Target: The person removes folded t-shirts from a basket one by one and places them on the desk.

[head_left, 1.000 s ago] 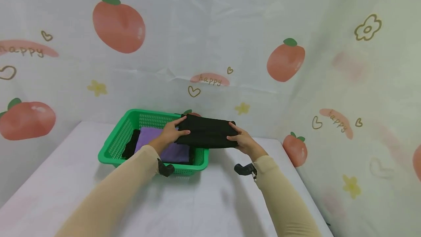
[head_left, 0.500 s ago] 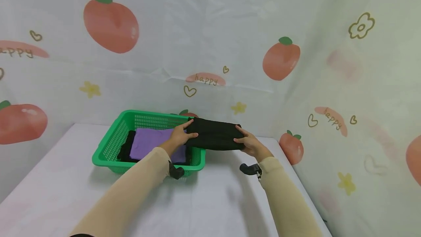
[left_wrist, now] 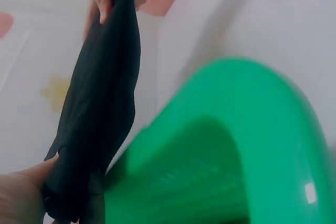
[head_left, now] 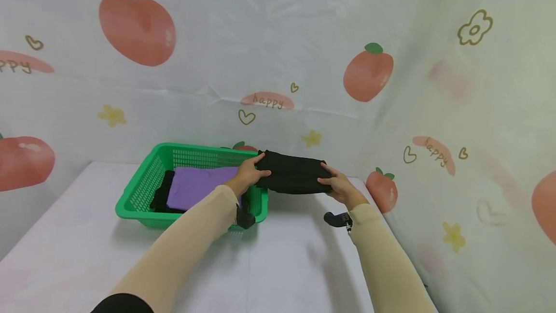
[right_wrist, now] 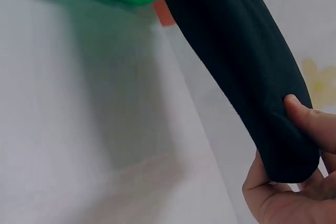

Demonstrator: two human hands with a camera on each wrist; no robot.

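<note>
A person's left hand point(head_left: 249, 174) and right hand point(head_left: 340, 186) pinch opposite short ends of a folded black cloth point(head_left: 293, 173), the thumbs on its near face and the fingers behind and beneath; both grips are closed on the fabric. The cloth is held in the air above the table point(head_left: 269, 264), towards its back edge. Compared with a second ago, it has travelled right: it then overlapped the right end of a green basket point(head_left: 147, 216) widely, and now only its left end reaches that rim. The basket has stayed where it was, near the table's back left part.

The right hand is near the table's back right corner, the patterned curtain point(head_left: 304, 23) rising just beyond. Between the basket's right rim and the table's right edge, white surface shows beneath the cloth, darkened by soft shadows.

The held cloth is a flat, matte oblong, wider than tall, slightly tilted with its right end lower; the wrist views show soft, rounded folds and a few creases. Inside the basket, a folded purple cloth point(head_left: 195, 187) lies on dark fabric point(head_left: 161, 194) visible along its left side.
</note>
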